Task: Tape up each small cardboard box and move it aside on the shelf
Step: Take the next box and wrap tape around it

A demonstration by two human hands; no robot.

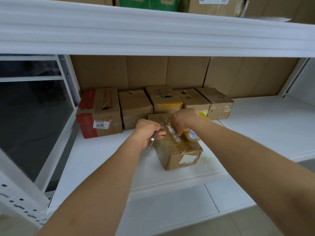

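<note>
White metal shelf (255, 126), brown cardboard sheets lining its back, a second shelf level above with more cartons, dark window to the left.

Step in hand: taping the front box. Small cardboard box (177, 147) sits near the shelf's front edge, just ahead of the back row, with a clear tape strip (172, 132) running along its top seam. Right hand (185, 120) is curled around the tape roll (192, 135), yellowish, resting on the box top at the right; fingertips press down at the strip's end. Left hand (146, 132) grips a metal cutter (156, 135), thin and silver, its tip angled toward the strip. Looks like the strip is laid and about to be severed from the roll.

Next move, as a guess: keep the strip taut with the roll, bring the blade across it just by the roll, smooth the loose end down, then slide the box back or sideways to join the row. Care needed with the blade near the right fingertips.

Counts: one box being worked; five boxes in the back row (153, 103), the leftmost being larger with red print and a white label, the other four plain brown. One tape roll, one cutter. One crumpled tape scrap (207, 160) lies on the shelf right of the front box.
</note>
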